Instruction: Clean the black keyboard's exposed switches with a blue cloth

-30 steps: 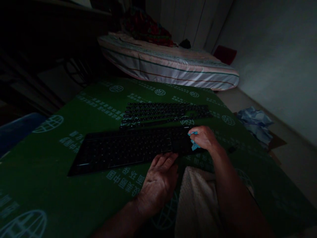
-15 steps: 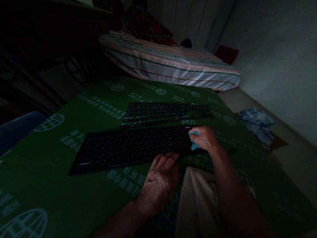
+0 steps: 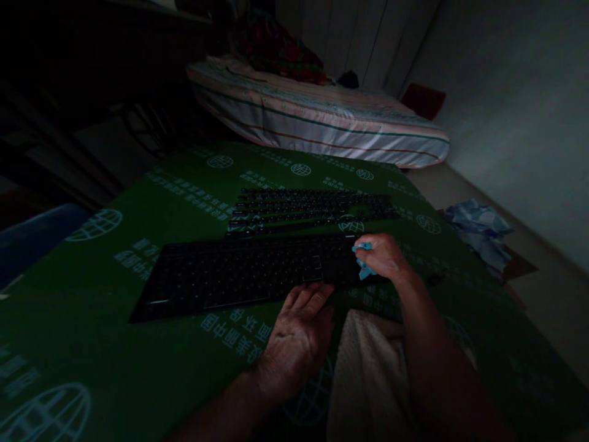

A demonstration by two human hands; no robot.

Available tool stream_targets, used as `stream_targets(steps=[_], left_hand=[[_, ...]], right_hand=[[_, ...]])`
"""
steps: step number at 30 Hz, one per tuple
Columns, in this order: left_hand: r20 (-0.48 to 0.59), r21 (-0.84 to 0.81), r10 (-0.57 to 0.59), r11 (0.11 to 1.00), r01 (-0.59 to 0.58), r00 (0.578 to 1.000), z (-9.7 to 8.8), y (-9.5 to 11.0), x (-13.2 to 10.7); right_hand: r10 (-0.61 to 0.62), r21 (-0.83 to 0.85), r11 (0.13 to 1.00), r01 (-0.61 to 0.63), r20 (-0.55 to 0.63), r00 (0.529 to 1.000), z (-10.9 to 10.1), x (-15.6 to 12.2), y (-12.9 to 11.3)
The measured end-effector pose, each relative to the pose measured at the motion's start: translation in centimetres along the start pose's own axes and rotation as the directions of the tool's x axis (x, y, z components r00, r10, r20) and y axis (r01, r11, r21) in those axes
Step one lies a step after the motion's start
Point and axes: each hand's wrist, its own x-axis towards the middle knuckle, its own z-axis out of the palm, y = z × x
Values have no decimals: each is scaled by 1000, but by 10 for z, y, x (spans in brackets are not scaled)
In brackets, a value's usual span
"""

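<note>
A black keyboard base (image 3: 239,273) with its keycaps off lies on a green printed board (image 3: 175,380). My left hand (image 3: 299,334) lies flat with fingers stretched out, their tips at the base's near edge. My right hand (image 3: 381,255) is closed on a crumpled blue cloth (image 3: 365,270) over the right end of the base, hiding part of it. Beyond the base, loose black keycaps (image 3: 285,205) lie in rows on the board. A beige towel (image 3: 368,374) lies between my forearms, partly covered by the right one.
A mattress (image 3: 322,126) with a striped cover stands behind the board. To the right, a blue-and-white crumpled bag or cloth (image 3: 478,224) lies on the floor by the wall (image 3: 519,110). Something blue (image 3: 46,230) sits at the left edge. A small dark object (image 3: 437,277) rests right of my right forearm.
The view has shifted very slightly. My right hand stays at the right end of the base with the blue cloth, and my left hand keeps its place.
</note>
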Motion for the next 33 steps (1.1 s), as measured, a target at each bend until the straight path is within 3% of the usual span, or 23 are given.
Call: stream_targets(steps=[5,9,16,24,30,33], left_hand=[[-7,6,3,1000,-3,1000,0,1,0],[7,11,-11,1000,11,1000,0,1,1],[3,-3,-9,1000,9,1000,-1,1,0],[12,2,-9,1000,9,1000,-1,1,-1],[-7,5,-2,1000,2,1000,1,0,0],[-11,1,5,1000,-5,1000,0,0,1]], right_hand=[[84,142,987,-70,-94,992,-10,-2,8],[50,198,980,-21,-143,988,-11,-4,10],[-18,20,1000,18,1,1000,-5,-3,5],[101,-78,991,-105,-55,993,-9,-2,6],[14,-68,998,-16,-30,999,-9,-4,4],[46,-116,992,-53,-67,997,-9,-3,3]])
